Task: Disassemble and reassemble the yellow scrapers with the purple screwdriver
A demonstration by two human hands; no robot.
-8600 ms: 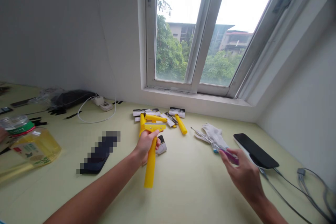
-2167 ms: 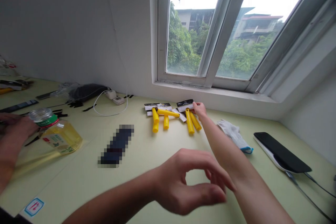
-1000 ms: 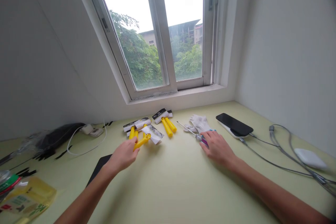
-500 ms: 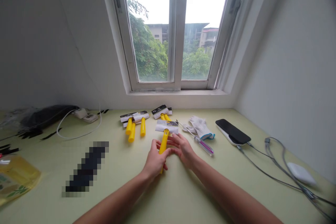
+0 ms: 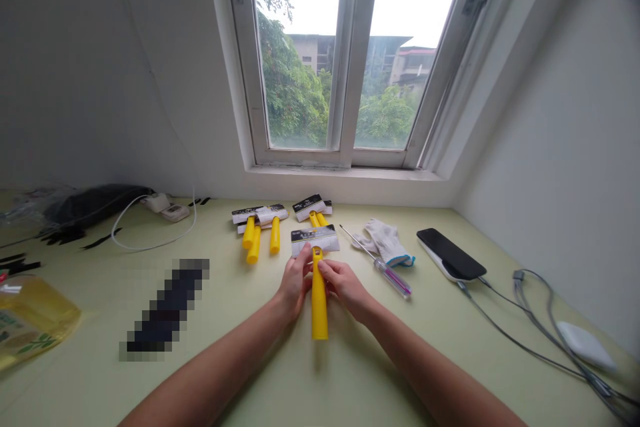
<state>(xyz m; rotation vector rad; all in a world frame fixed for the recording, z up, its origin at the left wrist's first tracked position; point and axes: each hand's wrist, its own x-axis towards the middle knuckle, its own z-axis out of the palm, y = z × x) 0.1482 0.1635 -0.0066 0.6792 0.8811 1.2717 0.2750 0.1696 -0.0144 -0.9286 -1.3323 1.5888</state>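
Note:
Between my two hands is a scraper with a yellow handle [image 5: 319, 307], its wide flat head covered by a black-and-white card sleeve [image 5: 315, 240]. The handle end points toward me, above the tabletop. My left hand [image 5: 294, 283] grips the left side near the neck, with fingers partly hidden behind. On the right side of the handle, my right hand [image 5: 346, 283] is closed with its thumb against the upper part. Beyond lie three similar scrapers [image 5: 254, 247] at the left and two overlapping scrapers [image 5: 311, 208] at the back.
Right of my hands lie a screwdriver [image 5: 393, 278] and white work gloves [image 5: 384, 240]. A phone [image 5: 453, 253] with cables [image 5: 520, 347] is farther right, near a white case [image 5: 585, 345]. At left are a yellow liquid pouch [image 5: 37, 320], a pixelated dark object [image 5: 167, 307] and a white cord [image 5: 150, 248].
My left hand has shifted from around the handle up to its neck, and my right thumb now presses the handle. The handle has turned more upright in view, its lower part uncovered.

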